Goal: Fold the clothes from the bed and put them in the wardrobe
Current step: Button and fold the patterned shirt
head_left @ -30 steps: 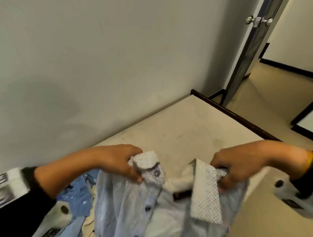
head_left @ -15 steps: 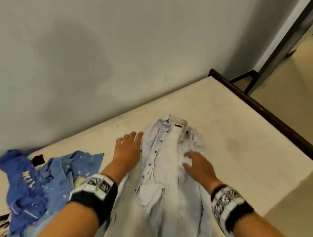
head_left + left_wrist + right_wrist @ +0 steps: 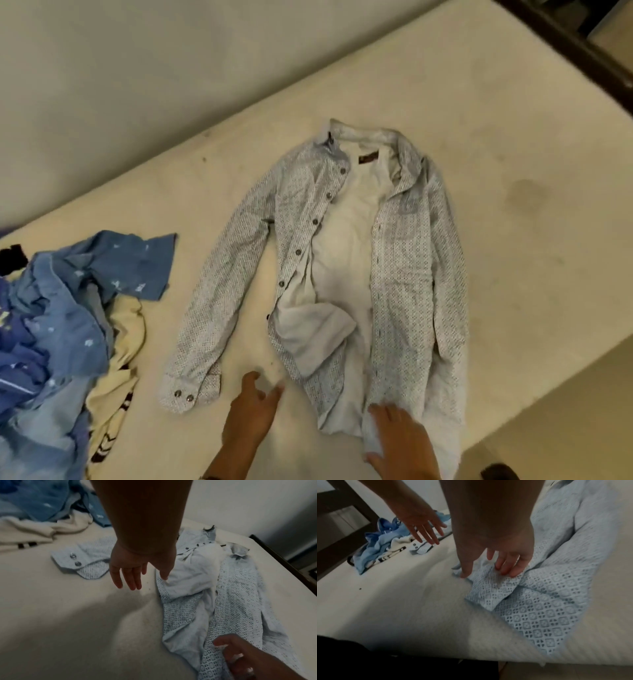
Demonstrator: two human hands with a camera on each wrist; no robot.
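The shirt [image 3: 359, 260] runs lengthwise away from both hands; the right hand [image 3: 399, 442] presses its hem with fingers spread, and the left hand [image 3: 251, 411] hovers open beside it.

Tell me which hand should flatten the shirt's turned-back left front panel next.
Probably the left hand: it hovers open right beside the flipped panel of the patterned shirt, while the right hand already rests on the hem.
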